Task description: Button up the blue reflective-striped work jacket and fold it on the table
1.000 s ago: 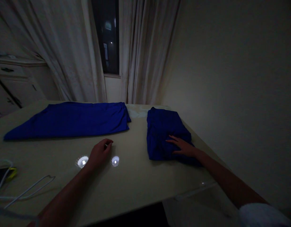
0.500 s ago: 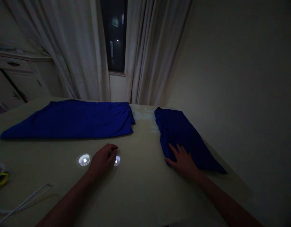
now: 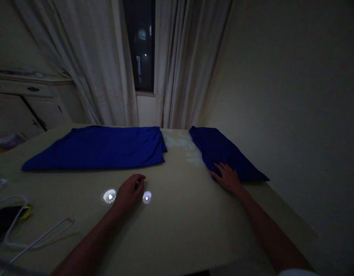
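My right hand (image 3: 227, 178) lies with its fingers spread on the near edge of a folded dark blue cloth (image 3: 223, 147) at the right of the table. My left hand (image 3: 131, 191) rests low over the table with its fingers loosely curled in; I see nothing in it. A second folded blue cloth (image 3: 99, 149) lies flat beyond the left hand, apart from it. Bright round spots, which look like light reflections, show on the tabletop on either side of that hand.
The pale table (image 3: 177, 226) has a leaf pattern near its far edge. A white wire hanger (image 3: 50, 234) and a black and yellow item (image 3: 10, 218) lie at the lower left. Curtains (image 3: 179, 76), a cabinet (image 3: 36, 96) and a wall (image 3: 280, 96) surround the table.
My right hand and the right-hand cloth have moved away from me, toward the far side of the table. The left hand has hardly moved. The view has turned slightly left.
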Demonstrator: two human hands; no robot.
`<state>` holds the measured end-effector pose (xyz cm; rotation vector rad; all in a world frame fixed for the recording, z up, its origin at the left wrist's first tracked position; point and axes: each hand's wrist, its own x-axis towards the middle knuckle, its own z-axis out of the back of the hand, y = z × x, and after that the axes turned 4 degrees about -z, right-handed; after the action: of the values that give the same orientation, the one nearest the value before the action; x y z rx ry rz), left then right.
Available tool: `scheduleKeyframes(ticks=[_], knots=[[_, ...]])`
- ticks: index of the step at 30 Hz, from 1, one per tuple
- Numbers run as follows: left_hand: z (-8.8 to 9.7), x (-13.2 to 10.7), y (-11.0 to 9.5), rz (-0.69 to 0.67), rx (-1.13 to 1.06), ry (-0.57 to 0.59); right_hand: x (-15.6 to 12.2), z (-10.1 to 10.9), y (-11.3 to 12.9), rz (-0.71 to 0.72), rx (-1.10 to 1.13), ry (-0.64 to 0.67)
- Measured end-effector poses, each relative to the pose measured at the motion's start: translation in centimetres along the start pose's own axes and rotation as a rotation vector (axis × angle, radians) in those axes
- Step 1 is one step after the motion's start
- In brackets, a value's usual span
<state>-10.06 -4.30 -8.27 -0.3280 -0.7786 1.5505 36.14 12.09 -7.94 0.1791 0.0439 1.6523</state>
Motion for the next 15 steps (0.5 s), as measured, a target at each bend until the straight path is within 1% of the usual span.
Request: scheduleKeyframes(ticks=[2,4,6,8,10,12,13,14,15], knots=[[-0.1,0.7,-0.7,-0.001,0.095,0.031,-1.9,-0.3,-0.4,-0.006,0.032,-0.087],[-0.2,2.2,-1.5,-0.052,0.215,0.052,-3.1,-0.3,-0.7,0.018,0.085,-0.216],[-0.5,4.3,-2.3,-0.14,0.349,0.024,-3.5,0.0,-0.5,0.066,0.132,-0.304],[-0.9,6.6,-2.7,-0.193,0.468,-0.004,-3.5,0.1,-0.2,0.097,0.145,-0.34],[-1.0,8.7,-3.1,-0.157,0.551,0.058,-3.2,-0.1,0.0,0.098,0.142,-0.373],[-0.6,10.5,-3.6,-0.073,0.595,0.14,-3.1,-0.6,-0.1,0.098,0.143,-0.43],[-0.1,11.1,-4.1,-0.019,0.61,0.151,-3.0,-0.8,-0.1,0.1,0.142,-0.468],[0.5,11.6,-4.8,0.03,0.621,0.133,-3.0,-1.0,-0.2,0.105,0.137,-0.505],[1.2,11.8,-5.8,0.065,0.627,0.087,-3.0,-1.1,-0.2,0.114,0.128,-0.538]])
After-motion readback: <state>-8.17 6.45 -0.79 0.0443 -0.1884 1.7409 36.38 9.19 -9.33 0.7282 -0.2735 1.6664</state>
